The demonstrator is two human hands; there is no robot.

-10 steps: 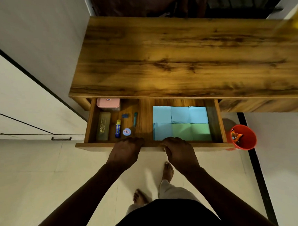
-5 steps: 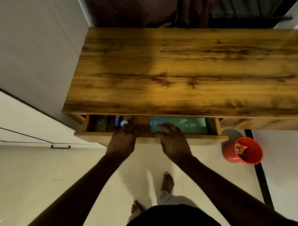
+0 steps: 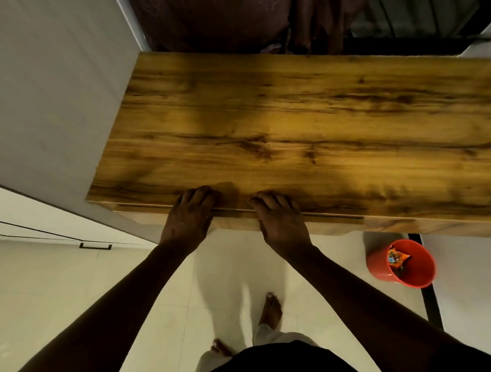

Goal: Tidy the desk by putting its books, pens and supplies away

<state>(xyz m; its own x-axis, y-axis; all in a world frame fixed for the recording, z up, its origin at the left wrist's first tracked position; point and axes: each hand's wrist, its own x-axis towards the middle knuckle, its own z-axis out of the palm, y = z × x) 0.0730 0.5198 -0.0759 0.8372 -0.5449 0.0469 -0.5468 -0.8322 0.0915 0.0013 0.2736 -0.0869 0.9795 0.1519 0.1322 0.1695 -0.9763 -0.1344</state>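
drawer front (image 3: pixel 333 224): lying closed beneath desk top (image 3: pixel 291 113); being pressed by left hand (image 3: pixel 185 219) and right hand (image 3: pixel 282 223), fingers being laid fairly straight over its edge, nothing being grasped.

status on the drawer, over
Left hand, right hand pressing drawer front. Drawer closed under desk. Orange bin on floor, apart to the right.

The bare wooden desk (image 3: pixel 306 121) stands against the wall, its drawer (image 3: pixel 333 223) closed flush beneath the front edge.
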